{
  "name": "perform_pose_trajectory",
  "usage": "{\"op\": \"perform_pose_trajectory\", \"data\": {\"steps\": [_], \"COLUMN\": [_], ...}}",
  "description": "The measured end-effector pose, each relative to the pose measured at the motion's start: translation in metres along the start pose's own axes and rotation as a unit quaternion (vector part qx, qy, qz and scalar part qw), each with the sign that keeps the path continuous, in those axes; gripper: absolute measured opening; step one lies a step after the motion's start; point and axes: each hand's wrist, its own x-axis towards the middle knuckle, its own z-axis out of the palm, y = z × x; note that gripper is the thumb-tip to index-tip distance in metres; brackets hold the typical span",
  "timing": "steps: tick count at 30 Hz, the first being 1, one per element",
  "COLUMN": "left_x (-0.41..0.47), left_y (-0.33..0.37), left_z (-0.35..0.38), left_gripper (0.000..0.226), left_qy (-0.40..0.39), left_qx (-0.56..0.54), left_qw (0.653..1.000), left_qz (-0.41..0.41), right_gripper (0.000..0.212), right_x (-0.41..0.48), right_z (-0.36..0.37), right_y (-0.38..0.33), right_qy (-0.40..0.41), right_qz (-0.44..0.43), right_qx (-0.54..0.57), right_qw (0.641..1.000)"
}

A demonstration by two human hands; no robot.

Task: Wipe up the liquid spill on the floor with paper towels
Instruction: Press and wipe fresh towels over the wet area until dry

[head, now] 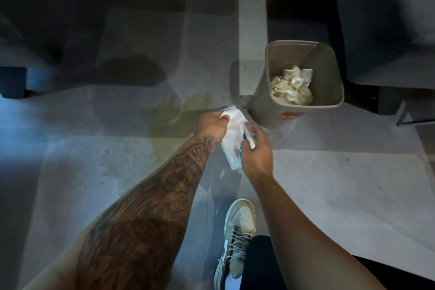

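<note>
Head view: left hand (213, 125) and right hand (255, 152) both clutch the paper towels (235, 135) between them

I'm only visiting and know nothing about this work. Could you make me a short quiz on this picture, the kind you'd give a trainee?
1. True or false: the bin already holds crumpled, stained towels.
2. The yellowish spill lies: A) on the floor, picture-left of the hands; B) inside the bin; C) on a tabletop.
3. What does the left hand grip?

Key: 1 true. 2 A. 3 a white paper towel; the right hand holds its lower end.
</note>
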Motion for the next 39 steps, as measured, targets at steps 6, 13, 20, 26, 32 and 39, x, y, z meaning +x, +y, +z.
{"op": "perform_pose_trajectory", "data": {"steps": [6, 13, 20, 26, 32, 39], "left_x": [-0.002, 0.008, 0.002, -0.006, -0.014, -0.016], "left_y": [0.022, 0.034, -0.008, -0.036, -0.044, -0.054], "left_z": [-0.01, -0.055, -0.084, -0.096, -0.107, -0.126], "left_gripper": [0.021, 0.018, 0.037, 0.041, 0.03, 0.033], "left_qy": [-0.018, 0.064, 0.068, 0.121, 0.129, 0.103], "left_qx": [-0.044, -0.051, -0.151, -0.103, -0.102, -0.143], "left_qw": [0.998, 0.992, 0.986, 0.987, 0.986, 0.984], "left_qz": [0.047, 0.095, -0.025, -0.009, -0.011, -0.005], "right_gripper": [0.053, 0.048, 0.036, 0.015, 0.012, 0.014], "right_x": [0.005, 0.023, 0.038, 0.013, -0.005, -0.025], "right_z": [0.007, 0.014, 0.009, -0.014, -0.026, 0.012], "right_y": [0.031, 0.028, 0.001, -0.026, -0.071, -0.096], "right_qy": [-0.185, -0.063, 0.013, 0.112, 0.151, 0.044], "right_qz": [0.107, 0.048, 0.076, 0.077, 0.028, -0.148], "right_qx": [-0.144, -0.159, -0.028, 0.128, 0.218, 0.117], "right_qw": [0.966, 0.984, 0.997, 0.982, 0.964, 0.981]}}
